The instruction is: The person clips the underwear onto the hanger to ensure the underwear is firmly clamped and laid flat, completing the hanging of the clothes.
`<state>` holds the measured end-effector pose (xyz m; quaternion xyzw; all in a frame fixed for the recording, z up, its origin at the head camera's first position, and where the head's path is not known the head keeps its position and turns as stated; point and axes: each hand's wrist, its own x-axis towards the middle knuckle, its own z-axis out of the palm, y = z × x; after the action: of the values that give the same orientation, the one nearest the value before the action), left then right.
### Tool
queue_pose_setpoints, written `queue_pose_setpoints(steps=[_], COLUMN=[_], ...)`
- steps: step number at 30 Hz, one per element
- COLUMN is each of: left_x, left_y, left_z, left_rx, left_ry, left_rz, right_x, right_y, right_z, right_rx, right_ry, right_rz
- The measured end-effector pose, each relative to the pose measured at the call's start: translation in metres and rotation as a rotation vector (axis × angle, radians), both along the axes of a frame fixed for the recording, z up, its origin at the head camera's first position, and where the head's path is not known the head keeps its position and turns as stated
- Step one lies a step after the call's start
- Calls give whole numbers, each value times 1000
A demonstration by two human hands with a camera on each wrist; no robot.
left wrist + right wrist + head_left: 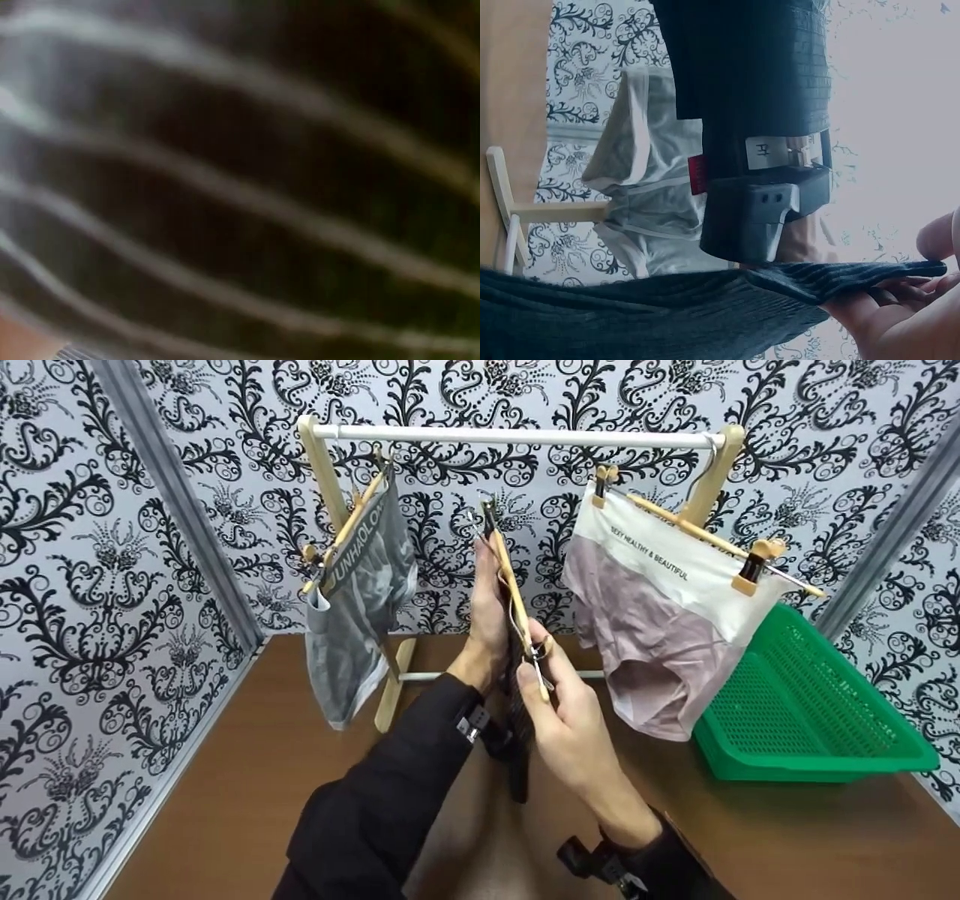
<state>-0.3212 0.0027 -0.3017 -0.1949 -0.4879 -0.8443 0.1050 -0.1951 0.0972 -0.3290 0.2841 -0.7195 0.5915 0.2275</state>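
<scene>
A wooden clip hanger (508,574) is held end-on in the middle, with a dark ribbed garment (517,769) hanging below it. My left hand (489,611) grips the hanger's far end, its fingertips partly hidden behind the wood. At the near end, my right hand (571,712) pinches the clip and the garment's edge between thumb and fingers. The right wrist view shows the dark fabric (630,319) stretched from the right hand (907,319) across the frame. Blurred dark fabric with pale stripes (240,195) fills the left wrist view.
Behind the hands stands a rack with a white rail (517,433). Grey underpants (360,607) hang at its left, white-and-mauve underpants (660,607) at its right, both on clip hangers. A green plastic basket (795,769) sits at the right on the brown table (195,780).
</scene>
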Motion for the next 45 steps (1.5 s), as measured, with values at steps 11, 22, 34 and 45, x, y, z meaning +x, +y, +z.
queue_pose_setpoints(steps=[11, 22, 34, 45], left_x=[-11, -23, -48, -54], left_y=[-12, -9, -22, -30], left_z=[24, 50, 61, 61], left_rx=[-204, -37, 25, -289], left_ry=[-95, -110, 37, 1], left_rz=[129, -165, -284, -20], right_x=[-12, -20, -30, -46], right_y=[3, -3, -9, -19], right_z=[18, 55, 76, 78], right_rx=[161, 134, -32, -116], right_ry=[2, 44, -63, -58], right_rz=[-177, -143, 16, 52])
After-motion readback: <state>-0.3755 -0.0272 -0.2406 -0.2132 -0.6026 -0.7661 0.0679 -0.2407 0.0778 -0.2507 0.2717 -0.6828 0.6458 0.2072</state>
